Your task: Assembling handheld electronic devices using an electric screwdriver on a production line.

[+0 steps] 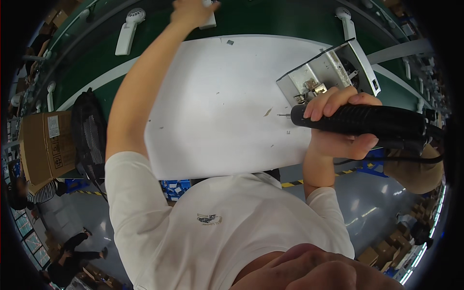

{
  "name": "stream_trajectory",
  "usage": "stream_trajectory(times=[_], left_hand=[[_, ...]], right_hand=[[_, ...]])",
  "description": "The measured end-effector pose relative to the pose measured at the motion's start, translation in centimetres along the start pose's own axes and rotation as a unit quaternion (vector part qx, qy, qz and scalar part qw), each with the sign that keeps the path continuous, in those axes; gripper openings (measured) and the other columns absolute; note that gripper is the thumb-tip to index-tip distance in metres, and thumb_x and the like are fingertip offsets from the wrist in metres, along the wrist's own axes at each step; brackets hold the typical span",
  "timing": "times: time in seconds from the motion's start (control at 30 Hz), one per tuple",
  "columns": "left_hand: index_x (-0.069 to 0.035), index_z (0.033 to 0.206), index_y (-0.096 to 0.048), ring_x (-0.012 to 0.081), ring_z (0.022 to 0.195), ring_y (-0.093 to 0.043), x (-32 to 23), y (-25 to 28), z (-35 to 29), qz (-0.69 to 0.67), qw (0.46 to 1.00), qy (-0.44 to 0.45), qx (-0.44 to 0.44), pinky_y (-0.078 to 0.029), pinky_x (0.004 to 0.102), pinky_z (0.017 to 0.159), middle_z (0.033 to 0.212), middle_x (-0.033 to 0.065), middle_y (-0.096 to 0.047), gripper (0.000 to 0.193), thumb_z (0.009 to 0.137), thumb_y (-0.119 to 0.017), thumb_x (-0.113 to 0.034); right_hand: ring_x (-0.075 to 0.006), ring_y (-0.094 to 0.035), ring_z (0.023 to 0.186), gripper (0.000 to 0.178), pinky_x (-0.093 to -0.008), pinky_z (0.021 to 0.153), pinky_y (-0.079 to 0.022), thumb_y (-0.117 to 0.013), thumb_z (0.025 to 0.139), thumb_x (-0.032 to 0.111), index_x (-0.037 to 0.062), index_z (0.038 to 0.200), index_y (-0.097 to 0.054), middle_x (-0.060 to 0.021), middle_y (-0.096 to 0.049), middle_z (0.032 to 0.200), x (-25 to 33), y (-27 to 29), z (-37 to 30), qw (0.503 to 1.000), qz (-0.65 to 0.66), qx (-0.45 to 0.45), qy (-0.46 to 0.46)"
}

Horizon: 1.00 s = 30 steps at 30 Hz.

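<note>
My left hand (192, 13) reaches far out over the green conveyor belt at the top edge, its fingers closed around a white handheld fan (210, 22); part of that fan is hidden. In my right hand (340, 113) is a black electric screwdriver (372, 121), held level with its thin bit pointing left over the white work surface (217, 125). Just beyond that hand stands a metal box-shaped fixture (333, 67) with a small mechanism inside and a white outer plate. The screwdriver bit touches nothing.
More white handheld fans (126, 36) (346, 24) lie on the green belt (270, 19). Small scraps (230, 42) are scattered over the white surface. At left stand a black mesh bag (91, 135) and a cardboard box (46, 145). A black cable (411, 160) hangs at right.
</note>
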<state>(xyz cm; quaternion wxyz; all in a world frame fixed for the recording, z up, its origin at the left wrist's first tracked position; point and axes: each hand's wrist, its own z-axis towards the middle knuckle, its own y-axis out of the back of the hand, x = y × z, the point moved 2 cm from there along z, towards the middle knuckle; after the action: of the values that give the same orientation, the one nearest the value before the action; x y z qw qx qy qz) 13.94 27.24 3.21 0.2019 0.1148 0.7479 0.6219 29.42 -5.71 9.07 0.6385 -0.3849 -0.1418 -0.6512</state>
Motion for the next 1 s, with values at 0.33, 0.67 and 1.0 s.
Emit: stream_trajectory(times=[0.33,0.67,1.0], left_hand=[[0.001,0.134,-0.032,0.0336,0.100,-0.058,-3.3,-0.5,-8.3,-0.753,0.652,0.082,0.025,-0.051,0.0437,0.084,0.124,0.0240,-0.047,0.055,0.086,-0.055,-0.011],[-0.011,0.122,-0.042,0.0140,0.085,-0.059,-11.0,-9.7,-22.4,-0.857,0.458,0.000,0.236,-0.052,0.0298,0.075,0.098,0.0052,-0.057,0.040,0.097,-0.050,-0.041],[-0.011,0.128,-0.038,0.0116,0.090,-0.056,-10.7,-10.0,-22.3,-0.849,0.471,-0.021,0.238,-0.050,0.0278,0.077,0.102,0.0053,-0.057,0.044,0.098,-0.050,-0.040]], right_hand=[[-0.0188,-0.053,0.053,0.070,-0.0315,0.044,-0.049,-0.045,0.084,0.071,0.0098,0.117,-0.043,-0.0103,-0.052,0.077,0.4,0.4,0.0,0.992,0.099,-0.059,0.053],[-0.0181,-0.050,0.051,0.075,-0.0320,0.043,-0.047,-0.040,0.083,0.075,0.0110,0.120,-0.041,-0.0096,-0.051,0.075,-1.2,-0.1,-0.6,0.992,0.113,0.028,0.043],[-0.0149,-0.045,0.049,0.076,-0.0307,0.042,-0.040,-0.038,0.079,0.079,0.0139,0.114,-0.051,-0.0042,-0.048,0.069,-3.5,-0.7,-1.1,0.998,0.060,0.019,-0.022]])
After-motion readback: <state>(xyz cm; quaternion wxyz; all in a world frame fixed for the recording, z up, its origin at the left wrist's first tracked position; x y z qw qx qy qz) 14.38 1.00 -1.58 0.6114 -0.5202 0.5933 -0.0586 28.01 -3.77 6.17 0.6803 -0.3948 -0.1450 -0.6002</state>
